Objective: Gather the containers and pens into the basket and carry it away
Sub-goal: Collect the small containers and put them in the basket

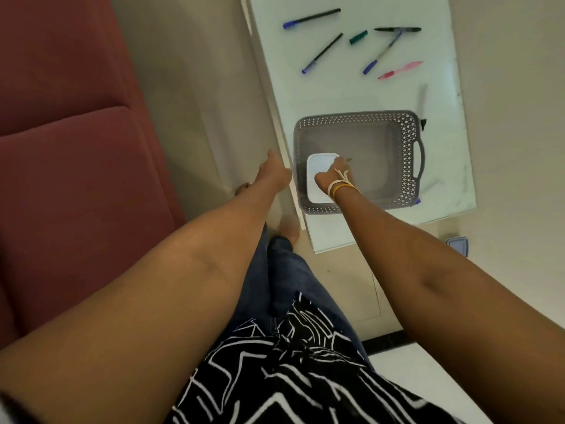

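A grey perforated basket (pixel 406 154) stands on the near part of a glass table (pixel 275 65). A white lidded container (pixel 318 175) lies in the basket's near left corner, and my right hand (pixel 331 175) rests on it, gripping its right side. My left hand (pixel 275 172) reaches out just left of the basket, beside the table's edge, with nothing in it. Several pens lie at the table's far end: a blue-capped black pen (pixel 312 18), a second one (pixel 322 53), a green-capped marker (pixel 358 37), a black marker (pixel 397 29), a clear pen (pixel 382 53) and a pink pen (pixel 400 70).
A maroon sofa (pixel 61 148) fills the left side. A blue-lidded container (pixel 458 244) sits low at the right, off the table. A blurred grey stick-like object (pixel 422 99) lies beyond the basket. My legs and feet (pixel 290 228) stand on the beige floor by the table's near corner.
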